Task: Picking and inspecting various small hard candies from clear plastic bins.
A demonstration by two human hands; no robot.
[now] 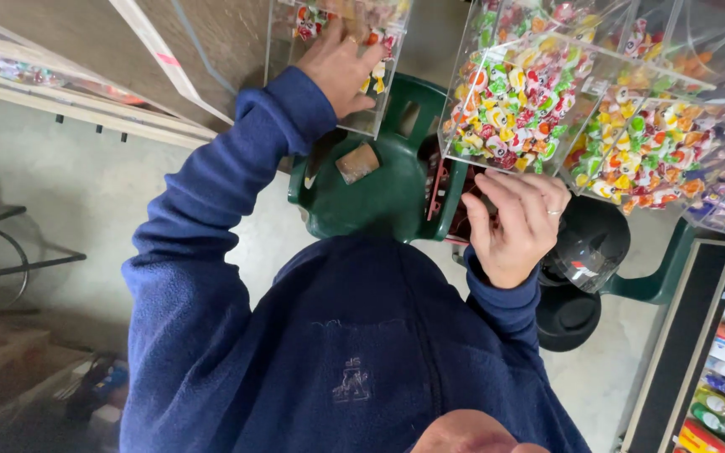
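- Left hand point(341, 63) at twelve o'clock lies flat, fingers spread, on a clear candy bin point(354, 50) holding a few bright sweets.
- Right hand point(515, 225) at three o'clock cups the lower edge of a fuller bin point(513, 101), fingers curled but gripping nothing visible.
- That bin's long side runs from eleven to four o'clock.
- A green chair point(379, 189) sits below.

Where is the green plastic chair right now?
In the head view, the green plastic chair stands on the floor at centre, below the clear plastic bins of wrapped sweets, between the left hand and the right hand.
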